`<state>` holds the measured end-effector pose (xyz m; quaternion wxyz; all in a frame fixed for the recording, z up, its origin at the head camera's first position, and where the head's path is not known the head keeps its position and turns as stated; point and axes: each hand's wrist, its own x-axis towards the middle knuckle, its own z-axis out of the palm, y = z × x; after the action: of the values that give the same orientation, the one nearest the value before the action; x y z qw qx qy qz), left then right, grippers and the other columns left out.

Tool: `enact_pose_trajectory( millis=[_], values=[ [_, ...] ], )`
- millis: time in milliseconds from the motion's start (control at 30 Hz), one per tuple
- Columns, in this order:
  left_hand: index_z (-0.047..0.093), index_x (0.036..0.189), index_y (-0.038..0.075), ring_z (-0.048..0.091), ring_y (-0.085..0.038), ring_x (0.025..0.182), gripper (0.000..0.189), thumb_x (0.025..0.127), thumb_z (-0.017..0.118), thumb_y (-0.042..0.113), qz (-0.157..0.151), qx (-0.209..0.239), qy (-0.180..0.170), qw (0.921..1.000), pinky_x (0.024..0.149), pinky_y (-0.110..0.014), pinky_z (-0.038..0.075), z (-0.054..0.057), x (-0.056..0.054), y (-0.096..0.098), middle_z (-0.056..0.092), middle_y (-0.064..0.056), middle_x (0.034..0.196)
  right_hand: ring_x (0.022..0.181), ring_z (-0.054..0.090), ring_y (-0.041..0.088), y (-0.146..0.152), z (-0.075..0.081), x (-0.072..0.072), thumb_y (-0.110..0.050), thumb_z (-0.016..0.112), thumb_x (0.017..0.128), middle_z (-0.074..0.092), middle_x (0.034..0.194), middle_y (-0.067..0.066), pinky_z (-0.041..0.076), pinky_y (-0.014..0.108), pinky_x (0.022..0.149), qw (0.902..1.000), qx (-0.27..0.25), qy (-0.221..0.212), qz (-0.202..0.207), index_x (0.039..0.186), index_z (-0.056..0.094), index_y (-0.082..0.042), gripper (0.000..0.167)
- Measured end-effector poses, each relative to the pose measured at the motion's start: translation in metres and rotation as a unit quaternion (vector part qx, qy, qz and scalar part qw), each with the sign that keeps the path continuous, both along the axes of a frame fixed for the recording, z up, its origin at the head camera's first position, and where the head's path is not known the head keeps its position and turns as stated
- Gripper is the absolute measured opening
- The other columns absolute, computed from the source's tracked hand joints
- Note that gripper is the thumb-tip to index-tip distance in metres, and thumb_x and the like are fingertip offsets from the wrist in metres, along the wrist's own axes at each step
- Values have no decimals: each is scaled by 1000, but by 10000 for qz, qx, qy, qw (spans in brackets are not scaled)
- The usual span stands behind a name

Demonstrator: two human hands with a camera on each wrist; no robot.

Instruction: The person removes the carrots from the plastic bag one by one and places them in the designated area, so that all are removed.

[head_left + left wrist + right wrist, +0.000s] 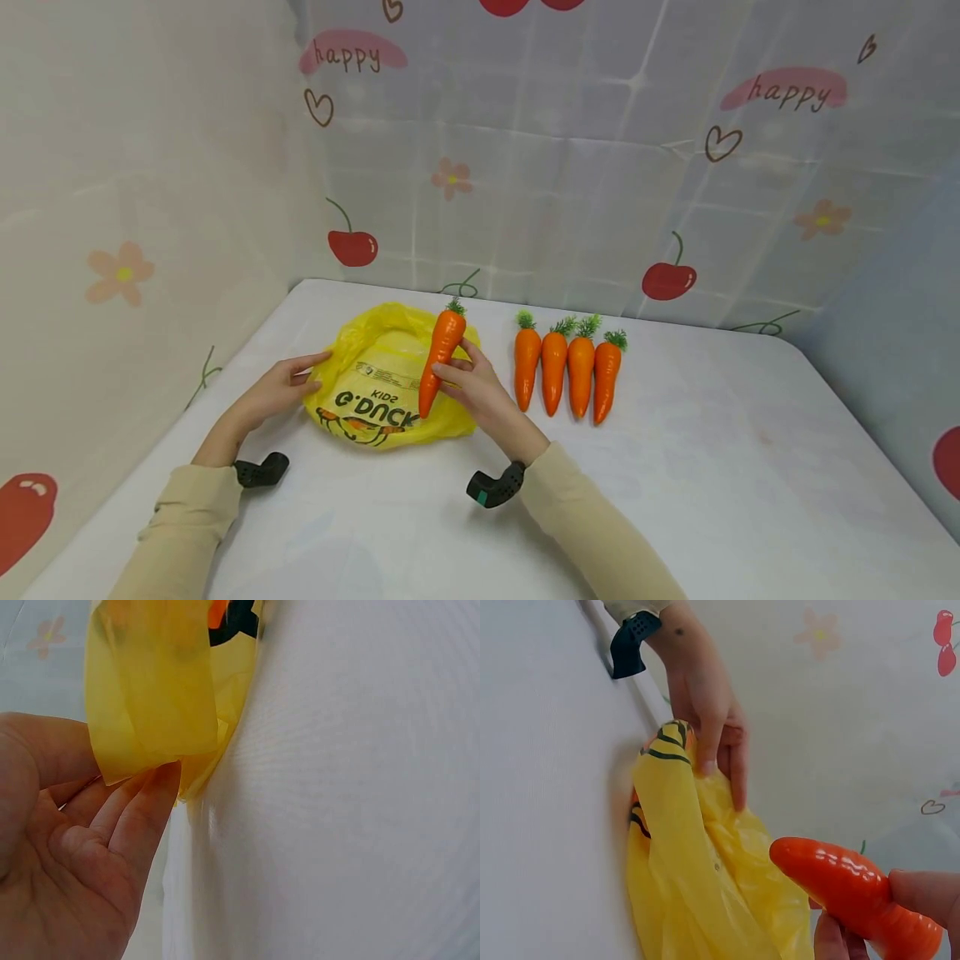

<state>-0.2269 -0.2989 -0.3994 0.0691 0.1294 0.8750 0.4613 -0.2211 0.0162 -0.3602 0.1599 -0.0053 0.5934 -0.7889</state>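
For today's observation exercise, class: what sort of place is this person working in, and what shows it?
Probably a staged tabletop set, not a real kitchen: a white-covered table, a hung backdrop printed with cherries and "happy", and plastic-looking carrots lined up beside a yellow bag.

right hand (900,915): pinches carrot (855,896) | left hand (712,724): touches, maybe grips, yellow bag (697,877)
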Motion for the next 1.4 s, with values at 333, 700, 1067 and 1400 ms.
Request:
enact_pose_trajectory(
  millis=[333,700,1067,1400],
  values=[
    [32,142,-6,28,-46,129,52,95,51,4,24,-21,1,10000,102,-53,30,0,0,1,24,-27,146,108,53,25,51,2,1,-13,65,89,39,129,16,46,29,91,9996,217,108,-132,150,14,-13,80],
    [32,142,-6,29,-47,127,52,95,52,6,90,-104,-62,9999,101,-54,31,-2,5,-4,23,-27,146,108,48,23,100,0,0,-8,58,93,40,128,16,42,33,96,9976,361,-1,-598,151,12,-13,75],
    [32,142,-5,29,-47,127,52,95,51,6,72,-116,-24,9999,100,-54,31,-3,2,-5,23,-27,147,122,39,27,151,4,2,-12,55,95,29,143,14,39,32,100,9940,656,7,-879,152,8,-15,74],
    [32,141,-6,28,-46,129,52,95,51,6,54,-78,43,9999,101,-53,30,-3,0,-2,24,-27,146,116,41,21,203,4,8,-13,54,95,29,137,13,36,31,101,9894,789,-200,-1204,151,-1,-16,79]
  ],
)
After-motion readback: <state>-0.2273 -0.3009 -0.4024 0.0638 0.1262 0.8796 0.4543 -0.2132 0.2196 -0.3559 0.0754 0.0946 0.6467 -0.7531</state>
